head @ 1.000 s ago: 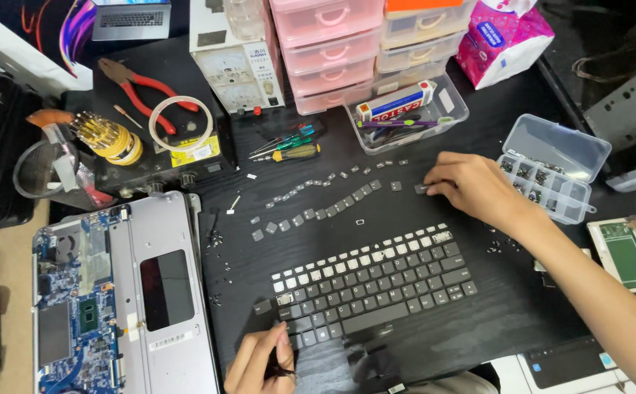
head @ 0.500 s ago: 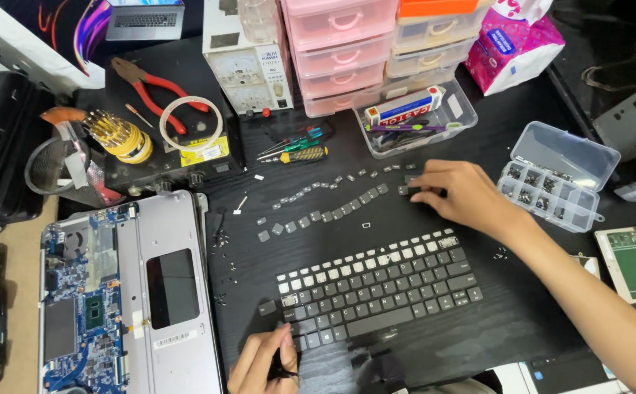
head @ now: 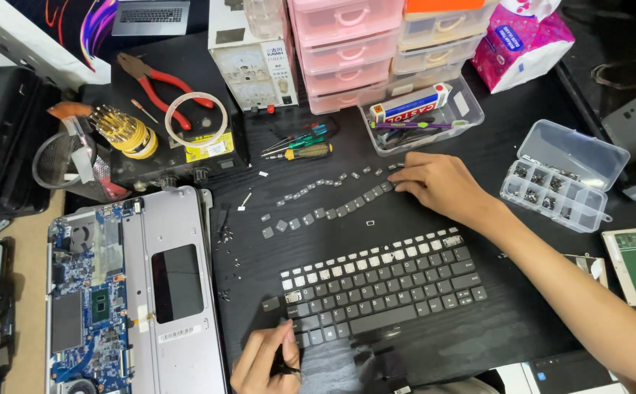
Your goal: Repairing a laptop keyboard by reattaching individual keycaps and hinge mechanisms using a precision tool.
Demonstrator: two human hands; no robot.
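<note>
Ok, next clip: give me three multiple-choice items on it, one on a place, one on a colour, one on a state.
1. Where is the right hand?
A. on the pliers
B. at the end of the rows of loose keycaps
C. in the pink drawers

2. What colour are the handles of the pliers?
A. red
B. blue
C. white

3. How is the clear parts box at the right?
A. lid shut
B. lid open
C. upside down

Answers: 1 B, the fingertips lie at the right end of the keycap rows above the keyboard. 2 A, both handles are red. 3 B, the lid is folded back and the compartments show.
</note>
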